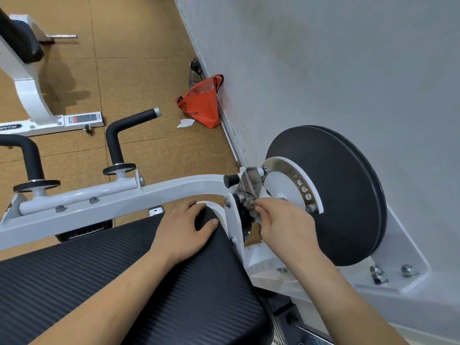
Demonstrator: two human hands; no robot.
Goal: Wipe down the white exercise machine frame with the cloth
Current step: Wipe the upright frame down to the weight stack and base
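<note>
Head view: nearest, the left hand (184,230) rests flat on the black pad (112,275), fingers (189,207) relaxed, holding nothing. Just beyond, the right hand (286,225) pinches the grey cloth (250,188), bunched against the frame (234,220) at its pivot beside the black disc (348,195). Wiping seems under way at this joint. Whether the long white arm (139,195) and handles (119,135) farther off are done, I cannot tell.

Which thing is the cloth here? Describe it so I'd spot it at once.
Find the big black disc by the grey wall. At its left edge, where the curved white frame ends, the right hand pinches the cloth. It is the only soft, crumpled, grey-brown thing among hard white and black parts.
</note>
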